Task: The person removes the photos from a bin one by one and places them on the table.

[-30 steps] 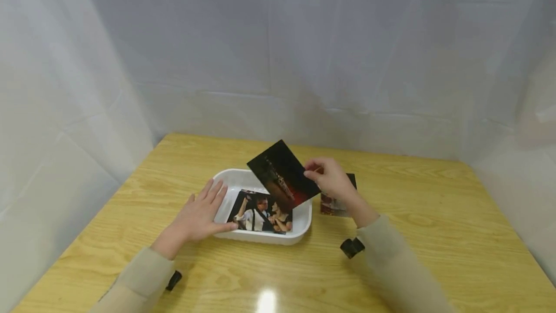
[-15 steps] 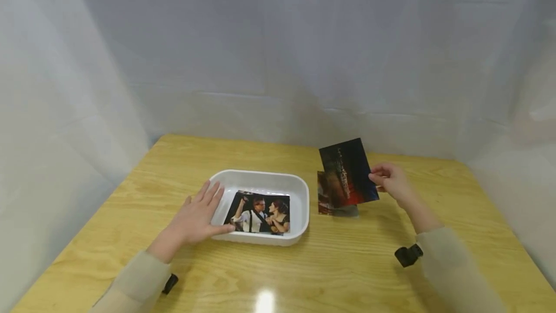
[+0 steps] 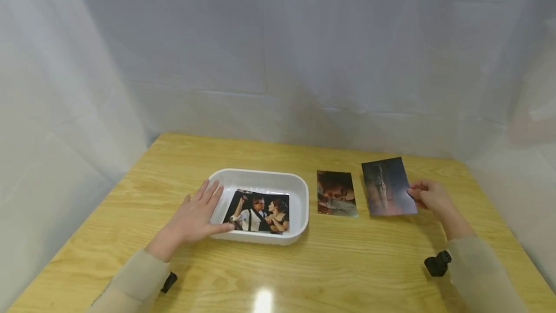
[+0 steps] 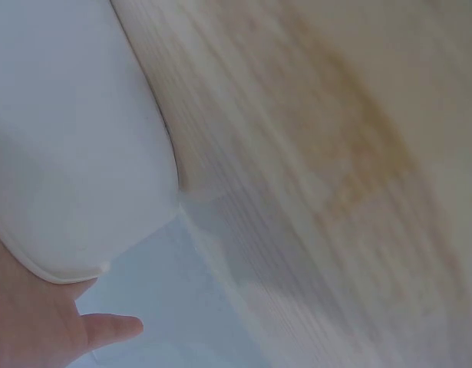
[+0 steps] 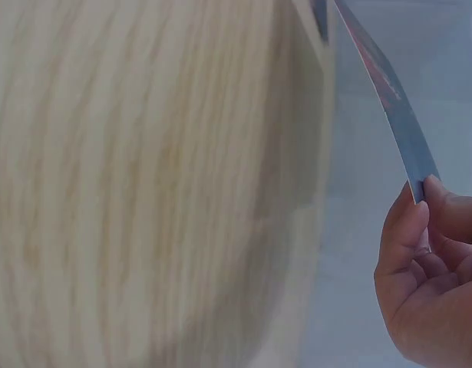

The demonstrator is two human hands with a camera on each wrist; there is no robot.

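My right hand (image 3: 434,202) pinches the right edge of a dark photo card (image 3: 386,187). In the right wrist view the thumb and fingers hold one end of the card (image 5: 397,115), which is seen nearly edge-on above the table. With fingers spread, my left hand (image 3: 195,216) rests on the left rim of a white rectangular dish (image 3: 299,206). Inside the dish lie photo cards, the top one (image 3: 260,214) showing two people. Another photo card (image 3: 336,194) lies flat on the table, between the dish and the held card. The left wrist view shows the dish's outer wall (image 4: 74,138) beside my hand.
All this is on a yellow wood-grain table (image 3: 339,264). A pale hanging sheet (image 3: 278,62) encloses the back and sides. Black wrist devices (image 3: 437,263) sit at both cuffs.
My right hand has carried the dark card rightward from above the dish, past the card on the table. That lower card is now uncovered. The left hand has stayed on the dish.
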